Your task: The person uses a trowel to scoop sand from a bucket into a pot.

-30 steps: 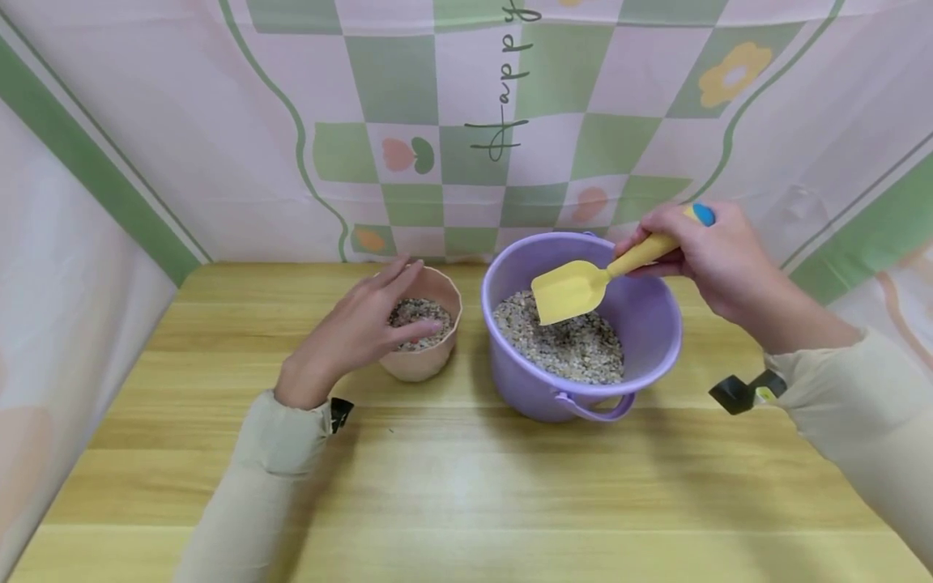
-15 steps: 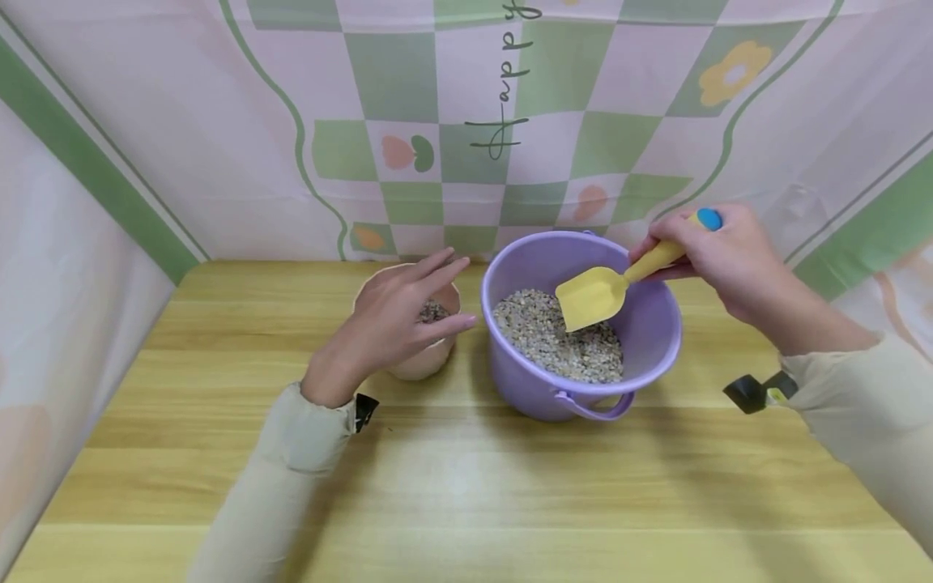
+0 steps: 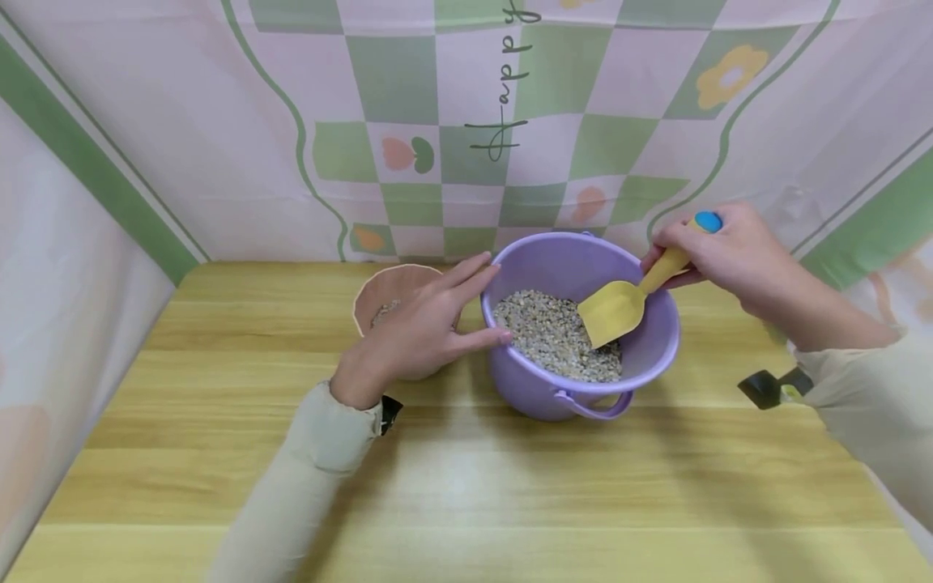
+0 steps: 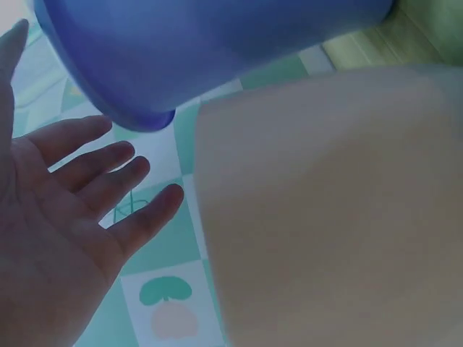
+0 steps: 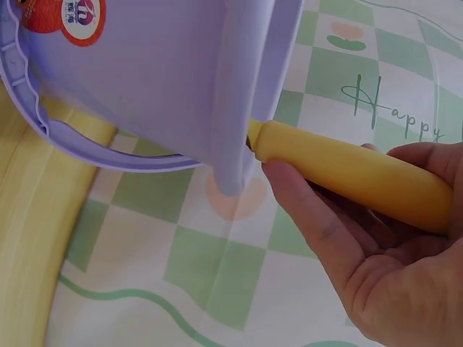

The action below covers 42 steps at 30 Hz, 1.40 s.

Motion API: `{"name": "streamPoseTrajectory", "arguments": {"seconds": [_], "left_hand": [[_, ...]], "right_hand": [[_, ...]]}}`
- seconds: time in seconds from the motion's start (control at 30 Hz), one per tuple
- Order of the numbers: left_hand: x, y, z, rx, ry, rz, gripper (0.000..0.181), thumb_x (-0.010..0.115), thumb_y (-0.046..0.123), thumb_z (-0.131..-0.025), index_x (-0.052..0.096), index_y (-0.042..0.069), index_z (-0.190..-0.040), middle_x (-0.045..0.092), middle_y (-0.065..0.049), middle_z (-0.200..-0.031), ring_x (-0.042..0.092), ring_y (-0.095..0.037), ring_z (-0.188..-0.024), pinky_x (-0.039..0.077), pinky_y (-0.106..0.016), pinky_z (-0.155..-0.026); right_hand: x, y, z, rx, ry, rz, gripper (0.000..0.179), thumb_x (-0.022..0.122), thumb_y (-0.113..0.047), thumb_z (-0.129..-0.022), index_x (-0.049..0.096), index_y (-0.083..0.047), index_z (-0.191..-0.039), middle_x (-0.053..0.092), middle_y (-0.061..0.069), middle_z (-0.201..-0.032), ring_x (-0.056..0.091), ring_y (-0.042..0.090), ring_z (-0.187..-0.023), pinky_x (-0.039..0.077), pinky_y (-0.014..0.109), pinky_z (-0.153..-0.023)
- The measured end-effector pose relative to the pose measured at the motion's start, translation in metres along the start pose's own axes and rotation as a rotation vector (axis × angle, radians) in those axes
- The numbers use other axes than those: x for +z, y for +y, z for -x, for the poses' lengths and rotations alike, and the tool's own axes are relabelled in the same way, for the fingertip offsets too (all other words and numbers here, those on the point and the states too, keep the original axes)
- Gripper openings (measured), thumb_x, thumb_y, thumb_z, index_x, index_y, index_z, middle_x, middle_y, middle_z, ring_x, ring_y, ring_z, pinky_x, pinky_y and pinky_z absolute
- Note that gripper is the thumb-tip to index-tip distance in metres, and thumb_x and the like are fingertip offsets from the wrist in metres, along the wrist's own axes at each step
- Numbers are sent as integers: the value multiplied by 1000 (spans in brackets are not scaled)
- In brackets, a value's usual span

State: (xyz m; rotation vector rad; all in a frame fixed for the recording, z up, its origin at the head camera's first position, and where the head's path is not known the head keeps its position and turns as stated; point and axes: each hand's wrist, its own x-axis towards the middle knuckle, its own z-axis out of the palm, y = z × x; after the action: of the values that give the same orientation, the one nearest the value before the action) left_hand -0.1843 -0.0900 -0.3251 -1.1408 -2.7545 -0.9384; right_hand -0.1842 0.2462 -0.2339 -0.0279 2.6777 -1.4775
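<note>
My right hand (image 3: 732,251) grips the yellow handle of a toy shovel (image 3: 612,314), whose blade points down into a purple bucket (image 3: 521,380). Grey-brown gravel (image 3: 550,336) covers the bucket's bottom, and the blade's tip is at or just above it. My left hand (image 3: 426,324) is at the bucket's left rim with its fingers extended; whether it touches the rim I cannot tell. Beneath that hand stands a pinkish-beige pot (image 3: 379,291) with some gravel inside, partly hidden. The right wrist view shows my thumb and fingers around the shovel handle (image 5: 354,170).
A wooden table (image 3: 466,486) carries the pot and bucket side by side near its back edge. Behind it hangs a checked cloth (image 3: 474,81). The bucket's handle (image 3: 598,407) hangs down at the front.
My left hand has moved right, from over the pot to the bucket's rim. My right hand has shifted slightly right, and the shovel's blade has moved right and lower in the bucket.
</note>
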Motion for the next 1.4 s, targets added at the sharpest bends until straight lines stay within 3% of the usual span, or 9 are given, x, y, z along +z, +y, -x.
{"name": "streamPoseTrajectory", "arguments": {"seconds": [0.27, 0.5, 1.13, 1.4], "left_hand": [[8, 6, -5, 4, -40, -3, 110, 54, 83, -79, 23, 15, -160, 10, 5, -167, 34, -20, -143, 39, -40, -109], [12, 9, -8, -19, -70, -12, 124, 59, 86, -71, 14, 12, -161, -3, 7, -166, 32, -22, -145, 42, -38, -107], [11, 12, -9, -14, -50, -23, 124, 67, 80, -70, 20, 7, -159, 3, 0, -167, 31, -26, -145, 38, -40, -110], [12, 12, -9, -11, -52, -24, 124, 68, 78, -71, 19, 7, -159, 2, 0, -167, 28, -26, -146, 36, -40, -112]], "right_hand": [[-2, -3, 0, 24, -10, 62, 27, 57, -19, -100, 78, -8, -87, 75, 3, -79, 73, 17, -73, 60, 35, -68], [-2, -5, 1, 28, -20, 112, 31, 56, -20, -99, 75, 3, -92, 74, 4, -78, 72, 17, -72, 60, 34, -68], [8, -4, -3, 12, -37, 148, 30, 57, -12, -97, 68, 9, -79, 69, 6, -70, 71, 20, -66, 60, 37, -64], [15, -1, -4, -1, -22, 177, 38, 55, -12, -96, 58, 5, -63, 69, 7, -69, 71, 21, -64, 60, 36, -62]]}}
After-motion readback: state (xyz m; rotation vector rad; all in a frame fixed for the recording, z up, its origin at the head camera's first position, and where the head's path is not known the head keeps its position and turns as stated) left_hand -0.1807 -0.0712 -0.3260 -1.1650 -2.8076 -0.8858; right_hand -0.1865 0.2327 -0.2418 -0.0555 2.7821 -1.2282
